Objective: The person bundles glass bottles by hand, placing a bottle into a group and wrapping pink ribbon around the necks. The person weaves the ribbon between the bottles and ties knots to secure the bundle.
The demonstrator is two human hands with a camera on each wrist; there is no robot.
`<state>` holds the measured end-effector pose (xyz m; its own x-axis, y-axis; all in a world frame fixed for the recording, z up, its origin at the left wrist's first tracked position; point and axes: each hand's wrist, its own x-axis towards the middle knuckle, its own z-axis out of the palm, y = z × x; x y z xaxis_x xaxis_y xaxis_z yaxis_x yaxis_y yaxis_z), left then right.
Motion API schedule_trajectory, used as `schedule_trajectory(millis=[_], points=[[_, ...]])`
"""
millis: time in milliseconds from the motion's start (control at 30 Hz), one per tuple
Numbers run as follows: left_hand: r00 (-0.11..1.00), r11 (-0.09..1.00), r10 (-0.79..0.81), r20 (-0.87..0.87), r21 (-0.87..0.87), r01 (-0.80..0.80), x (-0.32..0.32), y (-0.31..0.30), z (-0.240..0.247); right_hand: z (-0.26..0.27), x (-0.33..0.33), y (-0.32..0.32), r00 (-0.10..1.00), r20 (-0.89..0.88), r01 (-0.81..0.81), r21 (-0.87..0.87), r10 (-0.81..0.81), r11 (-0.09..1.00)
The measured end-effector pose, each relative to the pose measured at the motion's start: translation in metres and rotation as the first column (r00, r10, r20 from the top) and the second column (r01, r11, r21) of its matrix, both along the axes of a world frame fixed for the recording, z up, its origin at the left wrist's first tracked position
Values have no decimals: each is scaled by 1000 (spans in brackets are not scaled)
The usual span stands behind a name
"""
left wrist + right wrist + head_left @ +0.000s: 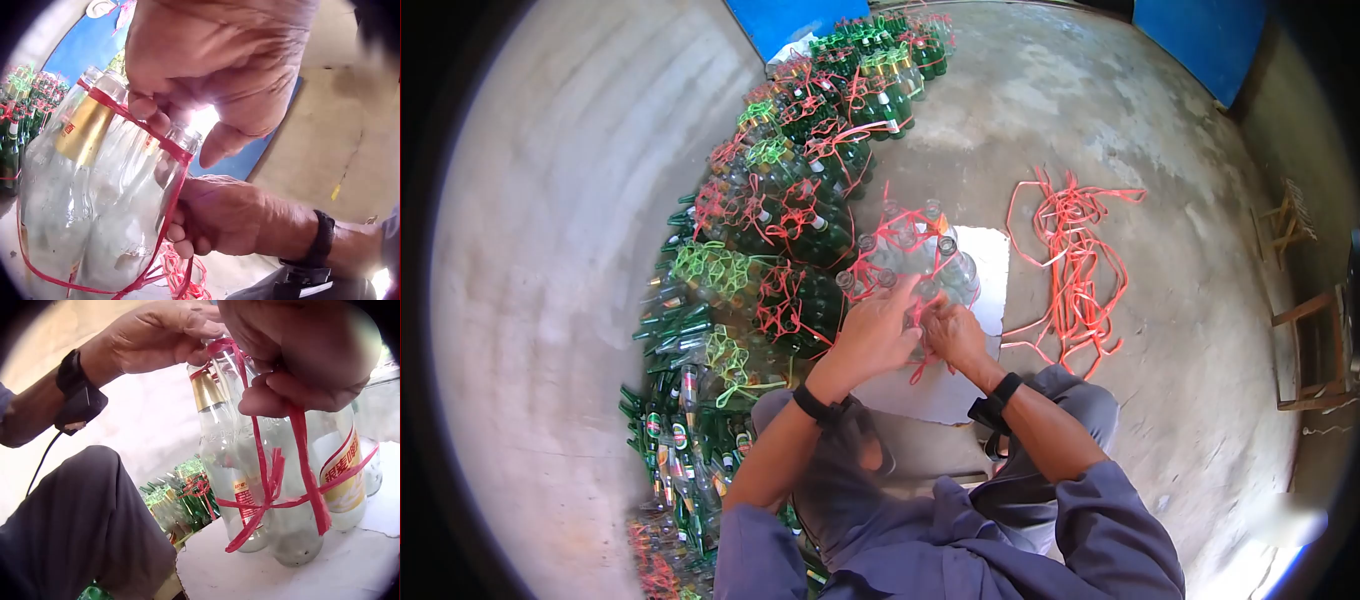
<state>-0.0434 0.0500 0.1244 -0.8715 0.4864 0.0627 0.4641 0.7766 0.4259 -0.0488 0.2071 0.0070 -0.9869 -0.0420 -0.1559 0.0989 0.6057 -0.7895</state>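
Note:
A bundle of clear glass bottles (905, 250) (94, 187) (281, 519) stands on a white board (992, 262), tied with red plastic strap (170, 215) (269, 481). My left hand (878, 330) (219, 69) (165, 337) is at the bottle necks, its curled fingers at the strap running around them. Lower on the near side of the bundle, my right hand (956, 335) (222, 215) (306, 362) pinches the strap, and a flat end hangs below its fingers in the right wrist view. Some bottles have gold neck foil.
Green and clear bottles (800, 210), many bundled with red or green strap, are massed along the left. Loose red strap (1070, 260) lies on the floor to the right. Wooden frames (1312, 350) are at the far right, and blue panels (1200, 40) at the back.

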Motion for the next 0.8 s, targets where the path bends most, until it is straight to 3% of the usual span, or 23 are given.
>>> schedule_trajectory(millis=[67, 167, 267, 400, 467, 533, 667, 733, 800], points=[[999, 999, 11, 46, -50, -8, -5, 2, -1, -21, -7, 4, 961, -68, -274, -77, 269, 959], [992, 999, 32, 125, 0, -32, -10, 1, 3, -42, -13, 3, 944, -134, -310, -48, 301, 949], [972, 992, 22, 234, 115, -50, -14, -3, 3, -65, -20, -1, 974, -46, -228, -180, 224, 957], [992, 996, -82, 96, -15, 84, -25, -1, -6, -43, -18, -4, 974, 70, -202, -157, 215, 967], [991, 990, -112, 68, -83, 118, -29, 3, -4, -19, -10, -4, 973, 218, 6, -362, 79, 932], [986, 970, -163, 13, -182, 163, -29, 6, 5, 4, -4, -3, 972, 229, 31, -362, 56, 932], [984, 958, -181, -4, -225, 175, -30, 8, 14, 29, 0, 2, 970, 238, 24, -299, 50, 954], [958, 964, -234, -166, -172, 205, -31, 8, 18, 25, 0, 5, 976, 207, -13, -272, 71, 962], [981, 969, -160, -108, -208, 136, -34, 9, 24, 16, 0, 6, 980, 177, -49, -244, 94, 968]])
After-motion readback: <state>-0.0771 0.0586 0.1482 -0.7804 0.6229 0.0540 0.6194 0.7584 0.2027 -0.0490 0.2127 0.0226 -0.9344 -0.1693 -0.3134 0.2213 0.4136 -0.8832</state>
